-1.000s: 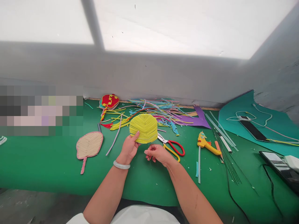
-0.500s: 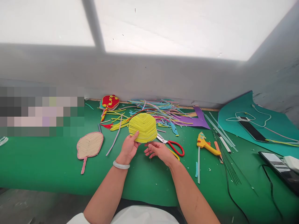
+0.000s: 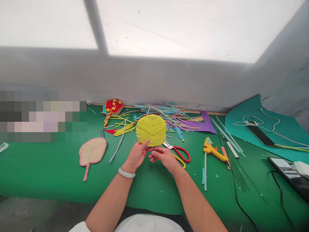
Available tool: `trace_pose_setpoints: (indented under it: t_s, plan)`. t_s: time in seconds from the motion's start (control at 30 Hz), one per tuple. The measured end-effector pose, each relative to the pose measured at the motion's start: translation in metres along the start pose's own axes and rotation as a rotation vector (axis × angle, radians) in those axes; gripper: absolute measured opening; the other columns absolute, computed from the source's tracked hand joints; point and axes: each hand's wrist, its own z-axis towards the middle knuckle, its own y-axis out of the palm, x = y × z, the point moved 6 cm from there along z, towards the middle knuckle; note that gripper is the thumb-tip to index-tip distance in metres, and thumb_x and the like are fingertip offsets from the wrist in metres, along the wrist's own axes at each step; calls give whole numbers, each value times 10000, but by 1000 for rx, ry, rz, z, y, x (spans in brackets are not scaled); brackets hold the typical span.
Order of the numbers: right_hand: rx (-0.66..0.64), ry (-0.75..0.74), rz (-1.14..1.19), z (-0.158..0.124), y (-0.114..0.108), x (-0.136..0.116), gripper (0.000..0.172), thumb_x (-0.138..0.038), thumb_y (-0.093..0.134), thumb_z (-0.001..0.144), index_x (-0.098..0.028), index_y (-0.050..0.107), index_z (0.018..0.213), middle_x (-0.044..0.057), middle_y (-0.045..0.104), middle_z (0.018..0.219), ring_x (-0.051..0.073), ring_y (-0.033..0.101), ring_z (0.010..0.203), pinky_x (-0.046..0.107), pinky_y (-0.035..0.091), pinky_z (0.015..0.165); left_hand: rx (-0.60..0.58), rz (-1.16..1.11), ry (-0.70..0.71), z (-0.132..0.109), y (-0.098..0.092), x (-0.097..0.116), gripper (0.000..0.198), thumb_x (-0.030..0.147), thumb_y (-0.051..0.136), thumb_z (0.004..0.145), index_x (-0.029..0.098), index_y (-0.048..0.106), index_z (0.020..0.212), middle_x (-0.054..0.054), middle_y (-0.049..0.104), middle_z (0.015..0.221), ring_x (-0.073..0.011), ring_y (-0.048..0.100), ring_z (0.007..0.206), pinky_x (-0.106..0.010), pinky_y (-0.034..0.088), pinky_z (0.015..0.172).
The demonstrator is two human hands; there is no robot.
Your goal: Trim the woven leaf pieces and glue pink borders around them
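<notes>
I hold a yellow woven leaf-shaped fan upright above the green table. My left hand, with a pale bangle on its wrist, pinches the fan's lower edge. My right hand is closed on a thin dark wire that hangs down from the fan's base. Both hands meet just under the fan.
A beige fan with a pink handle lies at the left, a red and yellow fan at the back. Coloured strips, red-handled scissors, a yellow glue gun, thin rods and phones lie to the right.
The yellow fan has risen a little and shifted right. My right hand has moved up to the fan's base, close to my left hand.
</notes>
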Motion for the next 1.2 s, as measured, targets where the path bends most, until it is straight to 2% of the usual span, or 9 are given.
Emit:
trace_pose_setpoints:
  t_s: [0.17,0.37,0.67,0.83,0.93,1.0,1.07,1.2]
  plan:
    - [-6,-11,0,1,1,2,498,-538,866,629,-160,776,941,53,755,734,158,687,616,331,541,671,-1,42,-12,1,-3,-5,384,265,867,737,97,718,1048,-129,770,1062,-215,743,846,-290,578,708]
    - [-9,-6,-12,3,3,5,488,-541,862,629,-158,794,924,53,746,714,151,675,597,327,532,661,-2,59,-10,2,-4,-7,395,301,880,713,100,721,1013,-141,762,1086,-261,738,946,-332,584,784]
    - [0,1,-53,4,3,7,531,-589,849,613,-147,792,901,59,744,708,152,672,588,338,544,665,15,65,-18,1,-4,-8,416,301,885,702,105,720,1031,-141,764,1085,-270,739,962,-331,594,779]
    - [11,-8,-139,4,4,8,593,-652,806,623,-144,776,928,75,751,742,172,690,621,360,564,689,30,49,-27,2,-4,-10,435,288,883,703,96,714,1055,-155,765,1082,-285,744,963,-324,601,734]
    - [45,-21,-241,5,2,7,634,-724,701,693,-141,760,935,99,755,782,196,706,658,370,573,682,54,27,-26,3,-6,-9,469,263,883,699,88,708,1098,-158,764,1092,-294,742,986,-356,607,806]
    - [112,-41,-346,3,-7,4,643,-748,577,783,-143,747,919,106,743,770,210,699,660,370,567,648,78,10,-18,3,-7,-7,477,244,867,718,105,698,1142,-142,761,1120,-286,735,1022,-381,595,891]
    - [228,-80,-484,-4,-25,-2,593,-700,496,860,-160,734,915,108,729,795,231,691,714,379,554,665,101,-4,-23,0,-9,-5,468,222,835,755,134,685,1189,-123,757,1151,-276,727,1055,-407,580,952]
    - [486,-171,-798,-31,-72,-16,319,-458,569,871,-206,728,985,132,681,1092,312,611,1074,449,471,929,146,-4,-103,-18,-18,-12,399,173,767,818,149,680,1206,-123,754,1166,-275,732,1047,-461,577,977]
